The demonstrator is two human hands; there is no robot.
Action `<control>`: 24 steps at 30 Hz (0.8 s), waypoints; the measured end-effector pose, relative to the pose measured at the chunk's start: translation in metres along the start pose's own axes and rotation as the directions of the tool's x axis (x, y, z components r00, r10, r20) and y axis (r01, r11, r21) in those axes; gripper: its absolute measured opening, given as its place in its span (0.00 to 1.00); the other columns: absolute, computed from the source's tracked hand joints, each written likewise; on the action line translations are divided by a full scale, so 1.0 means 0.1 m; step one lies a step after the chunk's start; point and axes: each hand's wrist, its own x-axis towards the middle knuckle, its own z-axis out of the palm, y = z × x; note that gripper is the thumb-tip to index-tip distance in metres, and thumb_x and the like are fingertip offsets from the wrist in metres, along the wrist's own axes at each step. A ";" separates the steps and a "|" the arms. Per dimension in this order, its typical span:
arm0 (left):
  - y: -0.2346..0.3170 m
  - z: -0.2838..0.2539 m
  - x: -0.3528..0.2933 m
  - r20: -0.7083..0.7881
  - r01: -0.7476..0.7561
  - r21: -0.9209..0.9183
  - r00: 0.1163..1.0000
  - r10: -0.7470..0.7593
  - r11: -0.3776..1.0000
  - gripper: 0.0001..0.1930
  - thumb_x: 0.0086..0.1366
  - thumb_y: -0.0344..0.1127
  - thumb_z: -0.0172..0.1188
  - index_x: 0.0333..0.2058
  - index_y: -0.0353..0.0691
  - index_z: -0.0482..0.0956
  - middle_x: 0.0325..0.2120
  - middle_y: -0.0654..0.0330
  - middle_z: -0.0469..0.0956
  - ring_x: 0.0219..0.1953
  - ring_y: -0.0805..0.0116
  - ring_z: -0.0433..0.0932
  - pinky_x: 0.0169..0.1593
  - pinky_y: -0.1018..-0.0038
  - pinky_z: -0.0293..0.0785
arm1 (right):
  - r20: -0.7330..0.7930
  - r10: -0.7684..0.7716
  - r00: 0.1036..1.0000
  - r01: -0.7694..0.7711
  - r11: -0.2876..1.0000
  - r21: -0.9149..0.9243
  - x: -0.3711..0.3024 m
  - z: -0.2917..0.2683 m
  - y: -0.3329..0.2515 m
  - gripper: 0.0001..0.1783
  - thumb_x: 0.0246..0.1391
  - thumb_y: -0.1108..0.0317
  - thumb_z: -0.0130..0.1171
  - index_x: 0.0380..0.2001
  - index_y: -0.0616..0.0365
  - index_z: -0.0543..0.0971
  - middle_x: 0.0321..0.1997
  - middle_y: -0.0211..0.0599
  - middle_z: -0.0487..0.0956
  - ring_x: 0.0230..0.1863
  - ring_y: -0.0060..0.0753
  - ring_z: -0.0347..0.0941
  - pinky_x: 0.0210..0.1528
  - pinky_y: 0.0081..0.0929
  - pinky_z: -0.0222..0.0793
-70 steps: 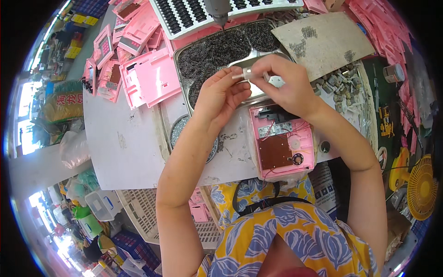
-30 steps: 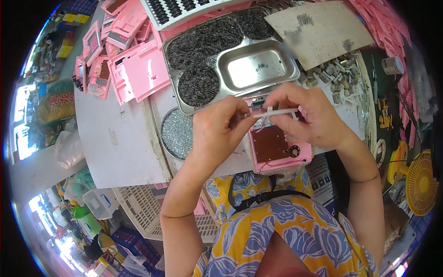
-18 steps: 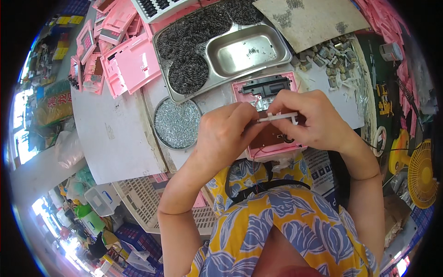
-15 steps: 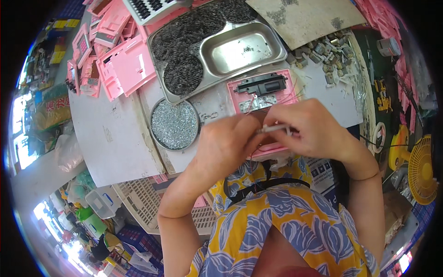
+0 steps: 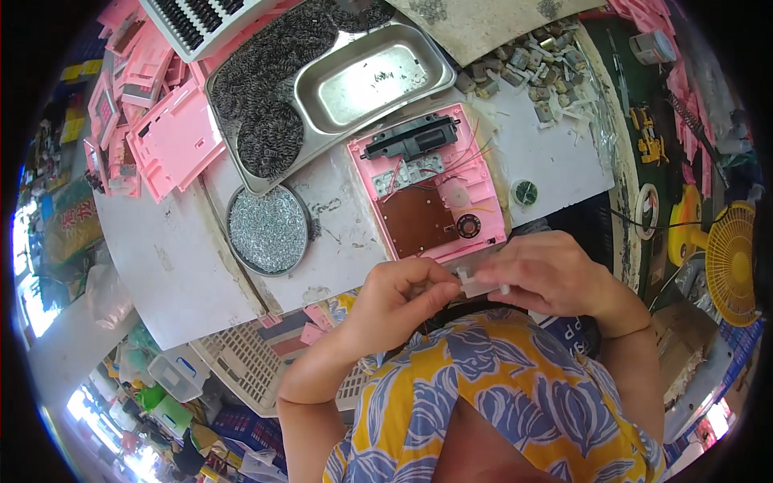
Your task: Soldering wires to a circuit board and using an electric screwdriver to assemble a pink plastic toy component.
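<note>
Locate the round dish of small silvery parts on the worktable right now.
In the head view, the round dish sits left of centre on the white worktable, just below the metal tray of dark springs and left of the open pink casing.

My hands have room over the bare white table [image 5: 181,274]; the pink case [image 5: 427,193] and round dish [image 5: 268,229] block ahead.

White worktop [image 5: 161,274], scuffed and stained, corner toward lower left. Yellow fan [image 5: 734,262] off the right edge. White slatted crates [image 5: 241,362] below the near edge. Stacked pink plastic shells [image 5: 137,88] along the far left edge. Bright daylight from the left.
</note>
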 end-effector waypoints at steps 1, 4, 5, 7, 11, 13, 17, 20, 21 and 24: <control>0.04 0.00 0.02 0.046 0.054 -0.109 0.998 -0.049 0.993 0.06 0.71 0.28 0.61 0.39 0.31 0.80 0.23 0.66 0.76 0.22 0.85 0.69 0.25 0.82 0.63 | 0.023 0.047 0.999 -0.048 0.999 0.019 -0.03 -0.04 -0.01 0.23 0.50 0.73 0.70 0.50 0.55 0.76 0.41 0.38 0.83 0.36 0.41 0.82 0.37 0.35 0.79; 0.10 0.07 0.08 0.038 0.095 -0.003 0.995 -0.094 0.996 0.07 0.73 0.30 0.58 0.41 0.32 0.80 0.22 0.67 0.75 0.21 0.85 0.69 0.25 0.83 0.62 | 0.045 0.143 0.989 -0.145 0.988 0.059 -0.09 -0.06 0.01 0.21 0.50 0.74 0.69 0.49 0.55 0.76 0.45 0.41 0.84 0.38 0.43 0.83 0.39 0.35 0.80; 0.12 0.10 0.11 0.014 0.087 0.105 0.996 -0.089 0.991 0.08 0.73 0.31 0.58 0.42 0.32 0.80 0.22 0.67 0.75 0.21 0.85 0.69 0.25 0.83 0.62 | 0.019 0.152 0.988 -0.153 0.987 0.051 -0.09 -0.06 0.01 0.21 0.51 0.74 0.69 0.48 0.55 0.76 0.47 0.42 0.84 0.39 0.43 0.83 0.40 0.35 0.80; 0.25 0.12 0.12 0.085 0.102 -0.107 0.992 -0.094 0.989 0.08 0.72 0.33 0.60 0.43 0.33 0.80 0.23 0.66 0.75 0.22 0.84 0.70 0.25 0.82 0.63 | -0.001 0.185 0.983 -0.184 0.977 0.106 -0.13 -0.09 0.06 0.20 0.51 0.75 0.69 0.48 0.56 0.76 0.50 0.43 0.84 0.40 0.43 0.84 0.41 0.34 0.80; 0.20 0.01 0.39 -0.014 -0.424 0.534 0.861 0.509 0.732 0.12 0.66 0.34 0.65 0.45 0.36 0.80 0.27 0.61 0.77 0.24 0.79 0.73 0.23 0.80 0.64 | -0.141 0.422 0.896 -0.280 0.781 0.559 -0.26 -0.18 0.23 0.18 0.52 0.75 0.68 0.47 0.58 0.77 0.53 0.42 0.84 0.44 0.42 0.83 0.48 0.32 0.78; 0.11 0.04 0.50 0.044 -0.315 0.863 0.825 0.563 0.395 0.18 0.59 0.38 0.70 0.47 0.41 0.80 0.35 0.58 0.75 0.33 0.65 0.76 0.33 0.70 0.71 | -0.221 0.430 0.876 -0.239 0.782 0.575 -0.19 -0.24 0.36 0.17 0.52 0.74 0.69 0.45 0.59 0.79 0.51 0.40 0.84 0.46 0.40 0.81 0.52 0.32 0.75; -0.02 0.10 0.51 0.107 -0.253 0.944 0.841 0.530 0.211 0.25 0.54 0.40 0.73 0.51 0.43 0.80 0.39 0.57 0.72 0.43 0.55 0.72 0.46 0.60 0.70 | -0.233 0.222 0.947 -0.223 0.975 0.024 0.08 -0.36 0.49 0.13 0.48 0.72 0.72 0.39 0.58 0.83 0.42 0.34 0.81 0.48 0.39 0.74 0.53 0.33 0.69; -0.10 0.05 0.44 0.125 -0.316 0.919 0.803 0.583 0.238 0.29 0.52 0.38 0.73 0.55 0.43 0.79 0.42 0.56 0.73 0.44 0.54 0.73 0.47 0.60 0.71 | -0.179 0.158 0.971 -0.191 0.963 -0.190 0.16 -0.34 0.51 0.15 0.44 0.71 0.72 0.38 0.57 0.83 0.41 0.33 0.79 0.46 0.40 0.72 0.50 0.34 0.70; -0.13 0.06 0.40 0.130 -0.336 0.909 0.790 0.599 0.247 0.30 0.52 0.38 0.73 0.56 0.43 0.78 0.44 0.55 0.73 0.45 0.53 0.73 0.48 0.59 0.71 | -0.166 0.137 0.976 -0.175 0.956 -0.237 0.19 -0.33 0.52 0.15 0.43 0.71 0.72 0.38 0.56 0.84 0.40 0.32 0.78 0.46 0.40 0.72 0.49 0.34 0.71; -0.24 0.05 0.31 0.129 -0.356 0.899 0.772 0.622 0.255 0.32 0.51 0.36 0.74 0.57 0.41 0.78 0.48 0.55 0.74 0.48 0.52 0.73 0.51 0.59 0.71 | -0.088 0.066 0.994 -0.094 0.924 -0.371 0.26 -0.33 0.51 0.16 0.40 0.71 0.72 0.37 0.55 0.84 0.40 0.31 0.78 0.46 0.40 0.72 0.48 0.35 0.72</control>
